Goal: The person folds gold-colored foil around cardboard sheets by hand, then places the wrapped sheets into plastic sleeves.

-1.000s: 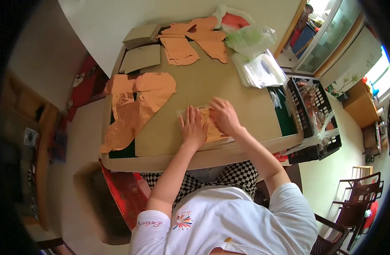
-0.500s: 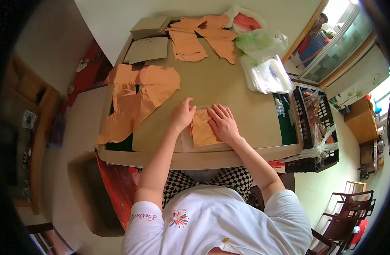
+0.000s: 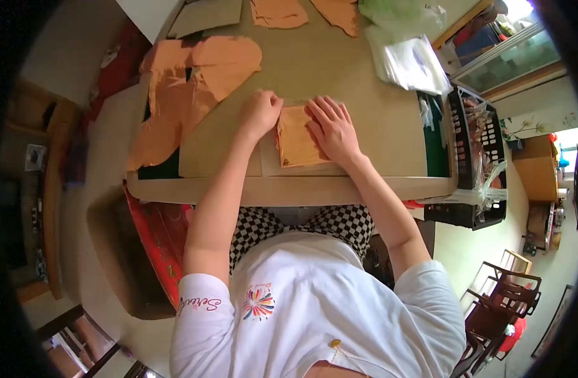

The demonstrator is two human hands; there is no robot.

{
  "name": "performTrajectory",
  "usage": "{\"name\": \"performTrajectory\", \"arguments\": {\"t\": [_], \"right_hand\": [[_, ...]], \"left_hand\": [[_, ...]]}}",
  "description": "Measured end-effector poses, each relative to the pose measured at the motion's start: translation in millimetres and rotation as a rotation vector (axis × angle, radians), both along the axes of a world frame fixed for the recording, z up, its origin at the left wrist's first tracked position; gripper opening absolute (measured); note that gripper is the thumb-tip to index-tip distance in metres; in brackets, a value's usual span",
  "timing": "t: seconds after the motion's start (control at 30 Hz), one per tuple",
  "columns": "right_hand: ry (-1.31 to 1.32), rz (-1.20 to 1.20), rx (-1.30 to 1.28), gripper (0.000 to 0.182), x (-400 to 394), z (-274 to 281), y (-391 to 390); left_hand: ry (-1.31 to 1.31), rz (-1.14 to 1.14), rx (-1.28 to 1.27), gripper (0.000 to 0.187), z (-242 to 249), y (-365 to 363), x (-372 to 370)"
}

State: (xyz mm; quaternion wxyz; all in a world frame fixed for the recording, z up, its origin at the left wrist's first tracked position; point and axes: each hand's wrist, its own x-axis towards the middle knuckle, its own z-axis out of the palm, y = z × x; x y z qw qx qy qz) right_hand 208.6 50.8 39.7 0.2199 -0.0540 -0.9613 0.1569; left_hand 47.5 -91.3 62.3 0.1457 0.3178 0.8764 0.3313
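On the brown table board lies a folded orange-gold packet [image 3: 299, 140], squared off in front of me. My right hand [image 3: 333, 131] rests flat on its right side with the fingers spread. At its upper left corner is my left hand [image 3: 261, 115], its fingers curled together; what they pinch, if anything, is too small to make out. A large shiny orange sheet [image 3: 204, 88] with cut, rounded outlines lies to the left of my left hand.
Grey cardboard sheets [image 3: 207, 17] and more orange pieces [image 3: 278, 12] lie at the far side. Clear plastic bags [image 3: 412, 63] sit at the far right. A black crate [image 3: 478, 151] stands against the table's right edge.
The view has tilted down, so table things appear higher. My left hand's fingers have curled in at the packet's corner. My right hand still lies flat on the packet.
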Motion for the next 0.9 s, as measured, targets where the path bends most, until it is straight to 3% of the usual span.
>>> {"name": "performTrajectory", "arguments": {"t": [0.13,0.37,0.53,0.73,0.9], "right_hand": [[0.005,-0.010,0.010,0.043,0.7,-1.5,-1.3],[-0.012,-0.024,0.022,0.048,0.2,-3.0,-1.6],[-0.013,-0.037,-0.004,0.049,0.5,-3.1,-2.5],[0.002,-0.025,0.011,0.048,0.8,-1.0,-3.3],[-0.089,0.011,0.090,0.047,1.3,-2.7,-3.8]], "left_hand": [[-0.027,0.010,0.104,0.025,-12.1,7.5,-2.9],[-0.174,0.099,0.010,0.033,-5.1,6.0,-10.7],[-0.683,0.186,0.170,0.040,26.5,-12.7,0.5],[-0.704,0.149,0.282,0.040,15.6,-14.1,11.7],[-0.651,0.252,0.255,0.038,14.1,-6.5,20.5]]}}
